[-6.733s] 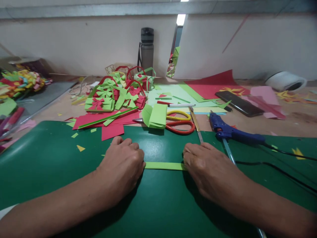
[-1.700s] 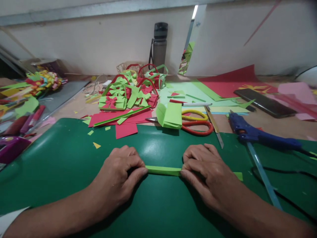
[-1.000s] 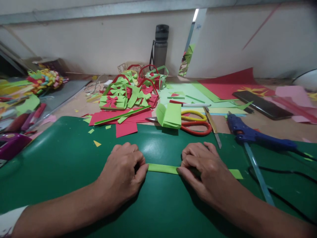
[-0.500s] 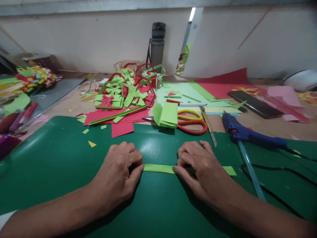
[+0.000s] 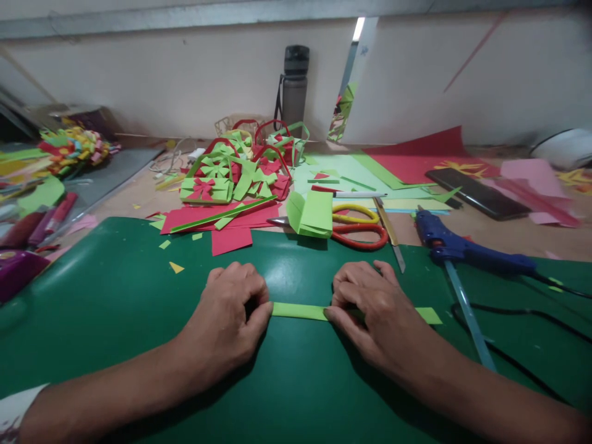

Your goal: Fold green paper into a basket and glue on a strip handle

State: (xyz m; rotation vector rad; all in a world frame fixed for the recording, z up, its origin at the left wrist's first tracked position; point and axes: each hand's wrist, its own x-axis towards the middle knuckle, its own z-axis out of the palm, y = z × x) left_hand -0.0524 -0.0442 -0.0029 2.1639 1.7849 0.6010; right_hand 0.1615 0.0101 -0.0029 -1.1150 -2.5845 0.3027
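Note:
A narrow light-green paper strip (image 5: pixel 298 311) lies across the green mat (image 5: pixel 287 382) between my hands. My left hand (image 5: pixel 234 311) is closed, thumb and fingers pinching the strip's left end. My right hand (image 5: pixel 374 305) grips it farther along, and the strip's other end comes out beyond that hand on the right. The stretch under my right hand is hidden. Just beyond my hands, a folded light-green paper piece (image 5: pixel 315 214) rests over scissors (image 5: pixel 359 237) with red and yellow handles.
A craft knife (image 5: pixel 391 237) and a blue glue gun (image 5: pixel 462 246) with a trailing cord lie to the right. Farther back are small red and green paper baskets (image 5: pixel 208 190), a dark bottle (image 5: pixel 295 92), a phone (image 5: pixel 478 194) and red paper (image 5: pixel 420 157). A purple tool (image 5: pixel 21 271) sits at left.
My left hand has shifted slightly right, so a little less of the strip shows between my hands. My right hand has hardly moved. The view has tilted a little.

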